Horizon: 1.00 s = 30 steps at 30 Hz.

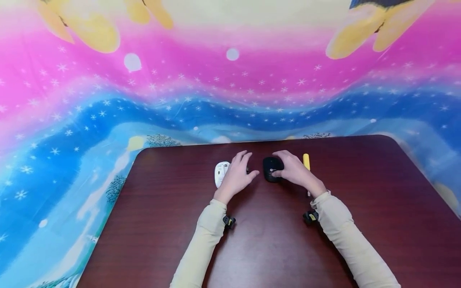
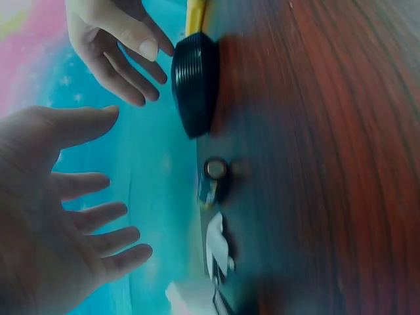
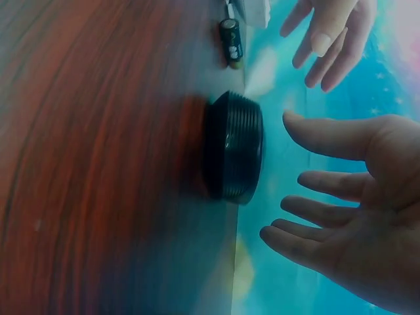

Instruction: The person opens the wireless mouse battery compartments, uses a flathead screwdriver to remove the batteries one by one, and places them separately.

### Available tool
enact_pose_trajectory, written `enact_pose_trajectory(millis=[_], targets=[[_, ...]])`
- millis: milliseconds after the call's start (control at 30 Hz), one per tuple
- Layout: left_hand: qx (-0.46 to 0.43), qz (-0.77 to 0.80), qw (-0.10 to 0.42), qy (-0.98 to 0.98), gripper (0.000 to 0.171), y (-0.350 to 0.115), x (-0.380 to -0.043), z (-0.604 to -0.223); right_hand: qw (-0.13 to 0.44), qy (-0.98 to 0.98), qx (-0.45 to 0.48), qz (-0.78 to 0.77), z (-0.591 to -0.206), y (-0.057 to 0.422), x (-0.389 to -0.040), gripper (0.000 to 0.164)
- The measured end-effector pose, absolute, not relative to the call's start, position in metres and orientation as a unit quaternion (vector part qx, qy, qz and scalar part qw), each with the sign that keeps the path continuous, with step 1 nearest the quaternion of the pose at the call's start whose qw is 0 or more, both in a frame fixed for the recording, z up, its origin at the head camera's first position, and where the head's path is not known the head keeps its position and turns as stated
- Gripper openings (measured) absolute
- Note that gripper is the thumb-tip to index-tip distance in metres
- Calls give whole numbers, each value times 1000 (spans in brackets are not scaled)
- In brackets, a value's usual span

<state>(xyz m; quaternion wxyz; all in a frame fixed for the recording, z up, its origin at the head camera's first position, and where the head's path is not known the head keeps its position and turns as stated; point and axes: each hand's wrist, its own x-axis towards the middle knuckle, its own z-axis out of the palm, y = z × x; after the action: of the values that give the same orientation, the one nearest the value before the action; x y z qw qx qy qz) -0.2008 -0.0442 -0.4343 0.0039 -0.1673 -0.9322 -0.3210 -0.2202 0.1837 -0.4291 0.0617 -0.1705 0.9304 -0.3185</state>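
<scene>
A black computer mouse [image 1: 271,171] lies on the table, its ridged side showing in the right wrist view. My right hand [image 1: 293,170] hovers over its right side, fingers spread and relaxed; in the right wrist view a gap shows between fingertips and mouse. My left hand [image 1: 237,173] is held over the table with spread fingers and nothing in its palm. Partly hidden behind it lies a white computer mouse [image 1: 218,176]. A battery [image 2: 214,182] and a small white piece [image 2: 217,244] lie below my left hand in the left wrist view.
A yellow-handled tool [image 1: 306,161] lies right of the black mouse, partly hidden by my right hand. The dark red-brown table [image 1: 266,248] ends at the back against a printed cloth [image 1: 223,108].
</scene>
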Motion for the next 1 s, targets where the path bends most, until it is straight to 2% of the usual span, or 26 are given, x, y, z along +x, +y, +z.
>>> enact_pose_trajectory(millis=[700, 1000], targets=[[-232, -196, -84, -949, 77, -8, -215, -447, 112, 926, -197, -301, -447, 204, -218, 83], [-240, -169, -97, -951, 78, -4, -219, -451, 124, 922, -204, -304, -449, 206, -218, 86]])
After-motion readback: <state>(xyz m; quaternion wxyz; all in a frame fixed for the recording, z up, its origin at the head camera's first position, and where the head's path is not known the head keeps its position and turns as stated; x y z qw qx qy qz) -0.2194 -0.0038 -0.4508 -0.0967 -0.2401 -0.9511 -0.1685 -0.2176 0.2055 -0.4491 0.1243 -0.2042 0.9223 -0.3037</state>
